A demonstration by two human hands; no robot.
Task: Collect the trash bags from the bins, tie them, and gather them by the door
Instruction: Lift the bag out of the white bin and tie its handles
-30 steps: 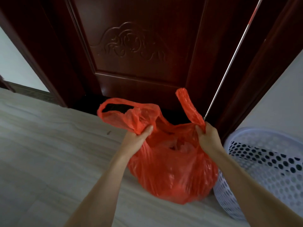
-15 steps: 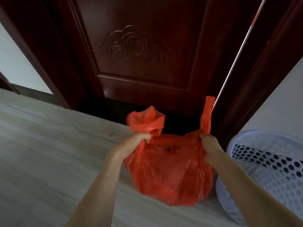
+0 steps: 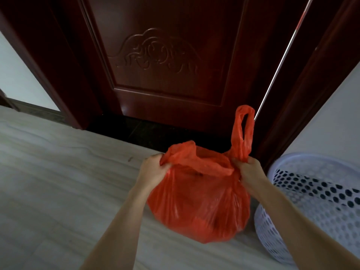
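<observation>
Head view: left hand (image 3: 153, 169) fingers pinch one bunched handle of the bag (image 3: 198, 207); right hand (image 3: 248, 168) fingers grip the upright handle; the bag hangs below both.

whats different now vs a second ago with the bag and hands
The left hand has gathered its wide-open handle into a bunch, and the mouth of the red trash bag has been drawn narrower. The right handle now stands upright as a loop above the right hand. Both hands keep gripping the handles; the white perforated basket and the door are unchanged.
</observation>
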